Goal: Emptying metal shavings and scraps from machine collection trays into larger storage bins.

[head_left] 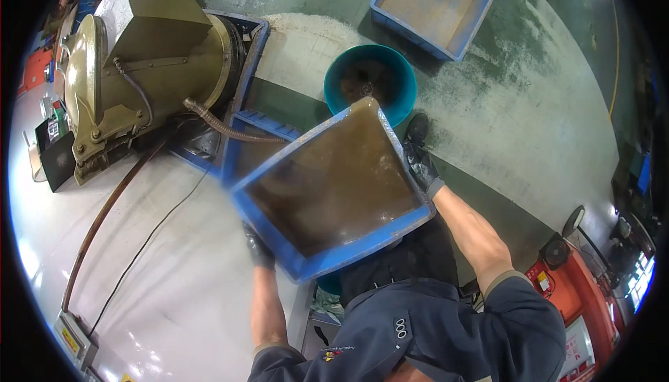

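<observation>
Between my hands is a blue plastic tub [334, 265] filled with murky brown liquid, tilted so its far corner hangs over a round teal bucket [406, 96]. Liquid runs from that corner into the bucket, which has dark liquid inside. My left hand [258, 246], in a black glove, grips the tub's left side near the close corner; its fingers are partly hidden beneath. My right hand [420, 165], also black-gloved, holds the right side, with its fingers partly behind the wall.
A second blue tub [397, 21] with a dirty bottom stands beyond the bucket. At left is a large olive-coloured machine [171, 75] with a ribbed hose [223, 128] and blue trays [237, 119] beside it. A cable [150, 239] crosses the pale floor.
</observation>
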`<state>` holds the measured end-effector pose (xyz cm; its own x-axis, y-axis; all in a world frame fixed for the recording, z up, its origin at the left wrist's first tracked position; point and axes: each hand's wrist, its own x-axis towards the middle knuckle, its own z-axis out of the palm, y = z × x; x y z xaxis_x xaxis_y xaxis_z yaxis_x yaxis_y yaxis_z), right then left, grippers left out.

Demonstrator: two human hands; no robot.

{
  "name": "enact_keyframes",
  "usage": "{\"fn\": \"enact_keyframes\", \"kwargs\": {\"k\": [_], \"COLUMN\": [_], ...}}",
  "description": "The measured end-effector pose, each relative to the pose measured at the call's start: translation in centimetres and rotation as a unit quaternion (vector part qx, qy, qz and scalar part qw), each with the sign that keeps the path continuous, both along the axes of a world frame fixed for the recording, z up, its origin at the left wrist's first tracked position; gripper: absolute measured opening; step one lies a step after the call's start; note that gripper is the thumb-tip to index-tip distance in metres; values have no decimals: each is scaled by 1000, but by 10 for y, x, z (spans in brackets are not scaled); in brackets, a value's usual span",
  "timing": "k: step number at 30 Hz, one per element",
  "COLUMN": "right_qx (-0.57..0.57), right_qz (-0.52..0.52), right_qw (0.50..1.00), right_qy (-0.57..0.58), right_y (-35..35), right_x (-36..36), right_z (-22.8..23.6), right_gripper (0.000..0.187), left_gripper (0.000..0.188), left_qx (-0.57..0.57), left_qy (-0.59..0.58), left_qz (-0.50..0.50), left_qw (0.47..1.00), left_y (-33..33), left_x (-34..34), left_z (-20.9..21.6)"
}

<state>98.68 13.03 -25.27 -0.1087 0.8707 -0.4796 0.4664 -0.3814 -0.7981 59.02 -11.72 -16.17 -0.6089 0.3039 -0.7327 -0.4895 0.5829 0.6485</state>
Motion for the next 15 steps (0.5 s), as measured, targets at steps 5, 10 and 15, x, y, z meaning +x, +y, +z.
{"fn": "enact_keyframes", "kwargs": {"k": [5, 10, 15], "right_qx": [15, -2, -85], "right_qz": [3, -17, -56], "right_qw": [1000, 1000, 993], "right_qy": [-19, 5, 67], "right_y": [-3, -8, -11], "right_x": [2, 1, 9], "right_z": [-15, -26, -37], "right_gripper": [34, 34, 36], "left_gripper": [49, 50, 51], "left_qx": [-18, -37, -38], "left_qy": [22, 60, 7], "left_qz": [-48, -88, -22], "left_qw": [998, 994, 999], "left_y": [-1, 4, 16], "left_x": [-4, -3, 1], "left_z": [0, 4, 2]}}
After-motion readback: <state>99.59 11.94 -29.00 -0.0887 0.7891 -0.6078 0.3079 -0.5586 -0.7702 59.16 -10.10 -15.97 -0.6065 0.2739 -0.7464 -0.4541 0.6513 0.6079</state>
